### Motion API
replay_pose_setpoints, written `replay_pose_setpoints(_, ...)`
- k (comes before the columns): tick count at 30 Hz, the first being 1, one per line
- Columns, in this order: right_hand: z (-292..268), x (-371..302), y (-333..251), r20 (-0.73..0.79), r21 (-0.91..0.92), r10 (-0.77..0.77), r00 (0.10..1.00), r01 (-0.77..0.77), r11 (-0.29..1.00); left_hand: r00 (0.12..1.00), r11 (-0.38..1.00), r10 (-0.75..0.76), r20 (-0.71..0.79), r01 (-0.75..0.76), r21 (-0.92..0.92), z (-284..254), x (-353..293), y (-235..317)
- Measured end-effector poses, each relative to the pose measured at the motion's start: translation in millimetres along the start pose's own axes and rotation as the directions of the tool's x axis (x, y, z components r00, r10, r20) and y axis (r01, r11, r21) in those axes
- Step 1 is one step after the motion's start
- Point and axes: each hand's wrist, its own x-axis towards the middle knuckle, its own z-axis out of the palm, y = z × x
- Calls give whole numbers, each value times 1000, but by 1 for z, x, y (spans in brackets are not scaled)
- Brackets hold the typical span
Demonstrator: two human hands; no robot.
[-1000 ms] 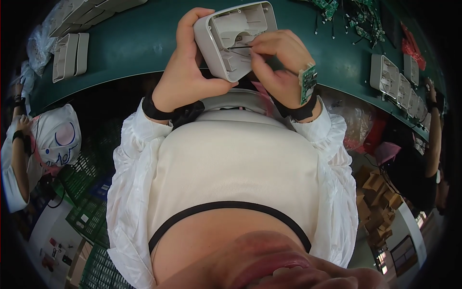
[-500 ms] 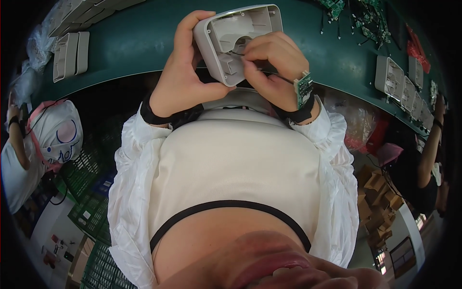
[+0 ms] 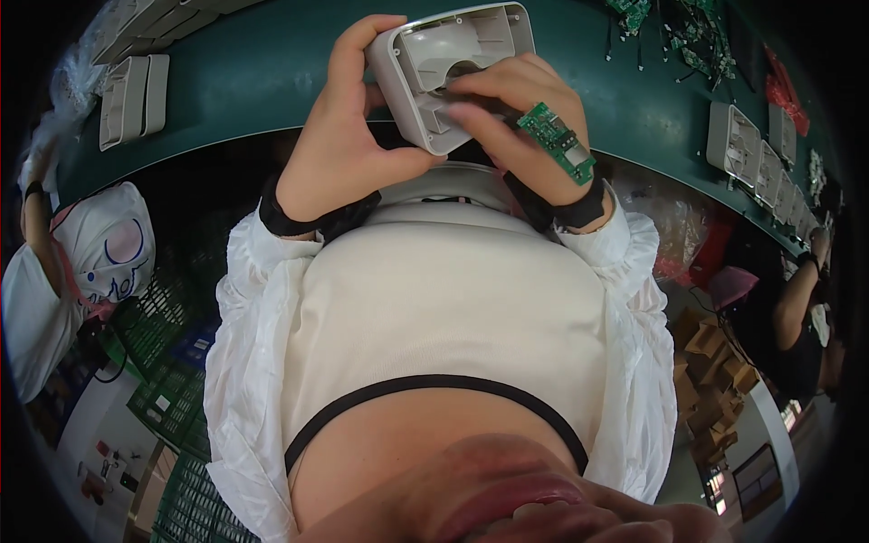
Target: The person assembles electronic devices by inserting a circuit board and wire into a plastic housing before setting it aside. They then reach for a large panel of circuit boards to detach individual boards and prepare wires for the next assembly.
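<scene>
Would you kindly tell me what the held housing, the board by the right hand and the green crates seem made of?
Housing: probably moulded plastic, satin pale grey, given its rounded edges and thin inner ribs. Board: likely coated green laminate, carrying small parts. Crates: seemingly plastic, from their lattice walls; the dimness hides their finish.

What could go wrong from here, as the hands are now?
The green circuit board appears to rest against the right hand, outside the pale housing, so it might get knocked. The left hand seems to be the housing's main support near the bench edge; if that grip loosens, it could drop.
</scene>
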Motion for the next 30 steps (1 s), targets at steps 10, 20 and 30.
replay_pose_setpoints(10, -40, -10, 15, 188, 624, 98, 977, -196, 756, 994, 994, -107, 6, 107, -35, -7, 10, 6)
replay_pose_setpoints(20, -58, -10, 9, 254, 500, 482, 839, -540, 677, 995, 994, -95, -11, 95, 62, -13, 11, -2)
replay_pose_setpoints(30, -41, 2, -11, 270, 237, 86, 959, -153, 959, 999, 997, -8, -49, 11, 74, -5, 3, -4)
